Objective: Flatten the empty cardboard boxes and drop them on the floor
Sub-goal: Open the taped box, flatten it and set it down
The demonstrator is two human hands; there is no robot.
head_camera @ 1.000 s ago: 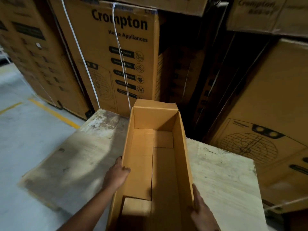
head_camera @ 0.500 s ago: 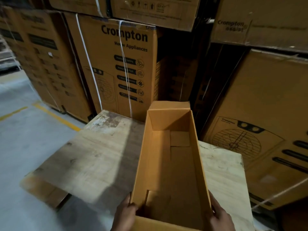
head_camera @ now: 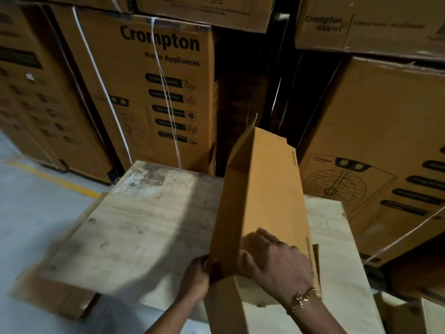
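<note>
A long, narrow empty cardboard box [head_camera: 269, 189] lies on the wooden table [head_camera: 144, 225], rolled to the left so that a broad plain side faces up and its opening faces left. My right hand [head_camera: 274, 259] rests palm down on that upper side near the close end, fingers spread and fairly straight. My left hand [head_camera: 197, 276] grips the lower left edge of the box at the close end. A loose end flap [head_camera: 226, 307] hangs towards me below the hands.
Tall printed appliance cartons [head_camera: 154, 88] with white straps stand stacked behind the table, and more of them [head_camera: 375, 150] on the right. The grey floor [head_camera: 31, 213] with a yellow line lies to the left. Pale boards [head_camera: 409, 314] show at the lower right.
The box has been tipped from open side up onto its side, opening now facing left. My right hand moved from the right wall onto the upper face; my left hand stayed at the left edge.
</note>
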